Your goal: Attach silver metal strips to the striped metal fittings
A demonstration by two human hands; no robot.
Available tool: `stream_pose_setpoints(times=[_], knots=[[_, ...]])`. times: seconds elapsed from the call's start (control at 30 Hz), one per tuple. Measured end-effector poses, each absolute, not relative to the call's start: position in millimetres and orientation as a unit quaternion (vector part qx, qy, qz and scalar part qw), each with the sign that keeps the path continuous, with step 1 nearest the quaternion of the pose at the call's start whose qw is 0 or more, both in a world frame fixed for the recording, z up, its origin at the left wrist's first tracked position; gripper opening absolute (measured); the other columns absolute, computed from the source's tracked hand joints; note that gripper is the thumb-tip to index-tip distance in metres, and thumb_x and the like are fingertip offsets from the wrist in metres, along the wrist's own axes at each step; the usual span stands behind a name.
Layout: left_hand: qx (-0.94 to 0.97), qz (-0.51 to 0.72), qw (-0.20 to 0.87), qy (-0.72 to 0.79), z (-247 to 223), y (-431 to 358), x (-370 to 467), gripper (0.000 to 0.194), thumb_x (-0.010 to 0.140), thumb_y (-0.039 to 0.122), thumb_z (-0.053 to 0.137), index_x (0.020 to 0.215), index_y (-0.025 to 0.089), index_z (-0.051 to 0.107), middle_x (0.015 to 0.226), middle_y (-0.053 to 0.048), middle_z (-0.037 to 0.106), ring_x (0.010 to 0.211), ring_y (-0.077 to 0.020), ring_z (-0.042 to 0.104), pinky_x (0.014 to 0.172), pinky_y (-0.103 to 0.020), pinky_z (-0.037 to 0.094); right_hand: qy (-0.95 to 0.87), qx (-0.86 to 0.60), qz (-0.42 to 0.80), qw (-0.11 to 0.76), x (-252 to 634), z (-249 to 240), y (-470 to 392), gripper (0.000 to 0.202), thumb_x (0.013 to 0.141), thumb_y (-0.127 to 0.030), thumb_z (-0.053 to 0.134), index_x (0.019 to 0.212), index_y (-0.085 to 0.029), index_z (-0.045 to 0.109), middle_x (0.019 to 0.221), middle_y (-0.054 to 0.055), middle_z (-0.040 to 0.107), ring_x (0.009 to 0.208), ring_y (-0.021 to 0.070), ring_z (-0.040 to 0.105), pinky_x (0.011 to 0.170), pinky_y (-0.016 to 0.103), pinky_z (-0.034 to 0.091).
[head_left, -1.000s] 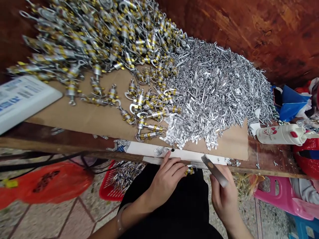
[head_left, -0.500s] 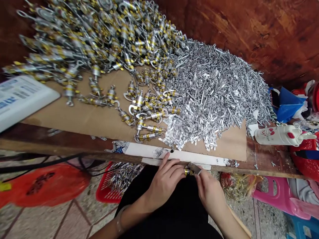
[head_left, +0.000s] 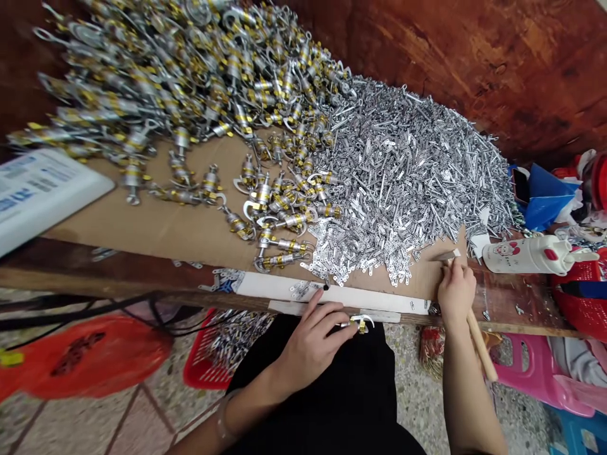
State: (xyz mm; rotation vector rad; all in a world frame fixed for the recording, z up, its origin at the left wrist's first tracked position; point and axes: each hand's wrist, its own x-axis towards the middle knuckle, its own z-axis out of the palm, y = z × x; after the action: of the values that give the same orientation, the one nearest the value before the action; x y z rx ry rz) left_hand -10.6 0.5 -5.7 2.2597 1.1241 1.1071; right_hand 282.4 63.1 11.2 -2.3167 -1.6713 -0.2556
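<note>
My left hand (head_left: pixel 315 344) is at the bench's front edge, thumb and fingers closed on a small silver-and-yellow metal hook fitting (head_left: pixel 363 324). The fitting's curved hook points right, and my fingers cover its left part. Over the right end of the cardboard, my right hand (head_left: pixel 456 292) grips a hammer close to its head. The grey hammer head (head_left: pixel 449 255) shows beyond my fingers, and the wooden handle (head_left: pixel 482 351) runs down beside my forearm. Similar hook fittings (head_left: pixel 284 221) lie on the cardboard, left of a heap of small silver plates and pins (head_left: pixel 393 170).
A large pile of fittings (head_left: pixel 190 69) rises at the back left. To the right stand a white bottle (head_left: pixel 516 256) and a red basket (head_left: pixel 578 316). Another red basket (head_left: pixel 194 363) sits on the floor. A white package (head_left: pixel 52 189) lies at the left.
My right hand has moved right and forward with the hammer, away from the fitting, to the cardboard's right end. My left hand has stayed put, and the fitting's hook now shows.
</note>
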Motion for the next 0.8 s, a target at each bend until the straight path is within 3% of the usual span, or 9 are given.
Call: stream_pose_setpoints(times=[0.17, 0.3, 0.43, 0.63, 0.8], knots=[[0.788, 0.420, 0.214, 0.397, 4, 4, -15, 0.017, 0.084, 0.008, 0.051, 0.089, 0.019, 0.063, 0.082, -0.001, 0.064, 0.087, -0.0140, 0.059, 0.101, -0.046, 0.038, -0.582, -0.790, -0.103, 0.166, 261, 7, 75, 0.039, 0.088, -0.033, 0.033, 0.108, -0.009, 0.056, 0.103, 0.021, 0.053, 0.092, 0.0293, 0.046, 0.076, 0.043, 0.033], [0.784, 0.425, 0.217, 0.397, 6, 4, -18, 0.017, 0.084, 0.008, 0.052, 0.093, 0.018, 0.062, 0.089, -0.003, 0.065, 0.085, -0.0124, 0.060, 0.095, -0.038, 0.045, -0.670, -0.726, 0.041, 0.149, 188, 13, 59, 0.024, 0.087, -0.037, 0.043, 0.089, -0.019, 0.059, 0.089, 0.008, 0.058, 0.085, 0.0231, 0.049, 0.075, 0.037, 0.035], [0.781, 0.427, 0.208, 0.405, 9, 7, -22, 0.019, 0.084, 0.008, 0.053, 0.095, 0.018, 0.062, 0.089, -0.004, 0.065, 0.086, -0.0143, 0.060, 0.083, -0.032, 0.051, -0.655, -0.741, 0.094, 0.113, 151, 16, 55, 0.012, 0.083, -0.027, 0.052, 0.081, -0.018, 0.059, 0.085, 0.008, 0.057, 0.083, 0.0245, 0.048, 0.073, 0.038, 0.035], [0.778, 0.428, 0.206, 0.412, 11, 14, -26, 0.019, 0.085, 0.010, 0.052, 0.101, 0.017, 0.060, 0.090, -0.005, 0.065, 0.087, -0.0154, 0.059, 0.081, -0.029, 0.051, -0.662, -0.633, 0.282, 0.285, 165, 37, 33, 0.007, 0.086, -0.018, 0.050, 0.079, -0.020, 0.051, 0.076, 0.000, 0.058, 0.073, 0.0141, 0.054, 0.068, 0.026, 0.043], [0.785, 0.424, 0.198, 0.406, 16, 17, -23, 0.023, 0.087, 0.014, 0.051, 0.109, 0.014, 0.057, 0.091, -0.006, 0.066, 0.088, -0.0152, 0.060, 0.084, -0.029, 0.050, -0.796, -0.489, 0.254, 0.252, 160, 57, 6, 0.015, 0.085, -0.010, 0.049, 0.094, -0.021, 0.050, 0.080, 0.001, 0.060, 0.072, 0.0129, 0.054, 0.067, 0.025, 0.043]])
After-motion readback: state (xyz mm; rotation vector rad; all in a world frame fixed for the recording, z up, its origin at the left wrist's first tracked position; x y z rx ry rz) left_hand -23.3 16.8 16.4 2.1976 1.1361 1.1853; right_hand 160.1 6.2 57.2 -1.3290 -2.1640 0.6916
